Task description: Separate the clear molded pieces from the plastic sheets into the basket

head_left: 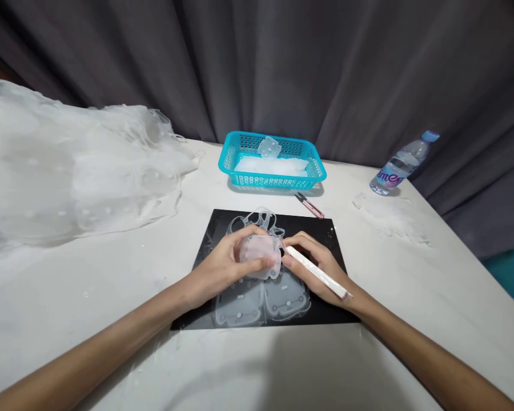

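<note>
My left hand pinches a small translucent, rounded-square pad, with its thumb across the front. Against the pad's right edge, my right hand is closed around a slim white-wrapped stick-like tool; whatever tip it has is hidden by the fingers. Below both hands lies a black mat. On it rests a translucent moulded sheet with two rounded-square shapes side by side. Loops of clear trimmed edging show just beyond the fingers.
A turquoise basket at the back holds white translucent pieces. Small pink-handled thread snips lie before it. To the right stand a water bottle and clear scraps. A large heap of translucent sheets covers the left side.
</note>
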Tool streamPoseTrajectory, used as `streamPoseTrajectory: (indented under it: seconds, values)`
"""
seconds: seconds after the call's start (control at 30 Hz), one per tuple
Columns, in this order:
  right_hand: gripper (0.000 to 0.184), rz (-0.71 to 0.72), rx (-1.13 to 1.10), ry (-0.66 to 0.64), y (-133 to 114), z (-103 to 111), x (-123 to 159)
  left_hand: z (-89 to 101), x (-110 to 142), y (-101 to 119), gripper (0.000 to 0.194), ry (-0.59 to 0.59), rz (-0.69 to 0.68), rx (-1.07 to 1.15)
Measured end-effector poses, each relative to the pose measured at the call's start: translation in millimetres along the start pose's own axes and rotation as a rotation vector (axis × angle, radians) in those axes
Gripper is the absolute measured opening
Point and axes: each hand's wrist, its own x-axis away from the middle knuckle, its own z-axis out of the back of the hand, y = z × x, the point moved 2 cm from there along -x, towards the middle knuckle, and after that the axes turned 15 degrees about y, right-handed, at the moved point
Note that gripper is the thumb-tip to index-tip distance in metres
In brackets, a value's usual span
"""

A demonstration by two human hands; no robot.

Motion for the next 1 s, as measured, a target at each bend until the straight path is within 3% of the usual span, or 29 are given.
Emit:
streamPoseTrajectory:
  seconds: [0.17, 0.33, 0.43, 0.5, 0.63, 0.9, 1.0]
  values:
    - [0.015, -0.001, -0.065, -0.01, -2, 0, 0, -3.1, 2, 3, 0.029, -0.024, -0.011, -0.038]
    - [0.011, 0.054, 0.024, 0.282, 3, 4, 2, -4.4, 3, 2, 0.032, -0.008, -0.033, -0.092]
    - [0.026, 0.183, 0.09, 0.196, 2, 3, 3, -4.2, 3, 3, 0.031, 0.007, -0.083, -0.159]
    - [0.025, 0.273, 0.132, 0.141, 0, 1, 3, -4.5, 3, 3, 0.029, 0.016, -0.123, -0.198]
    - [0.016, 0.406, 0.191, 0.176, -6, -1, 4, -4.9, 3, 2, 0.029, 0.027, -0.17, -0.278]
    - [0.016, 0.626, 0.403, 0.185, -11, -2, 8, -9.2, 8, 3, 0.031, 0.016, -0.217, -0.408]
    - [0.017, 0.718, 0.458, 0.205, -13, -2, 11, -3.3, 1, -3, 0.028, 0.135, -0.133, -0.301]
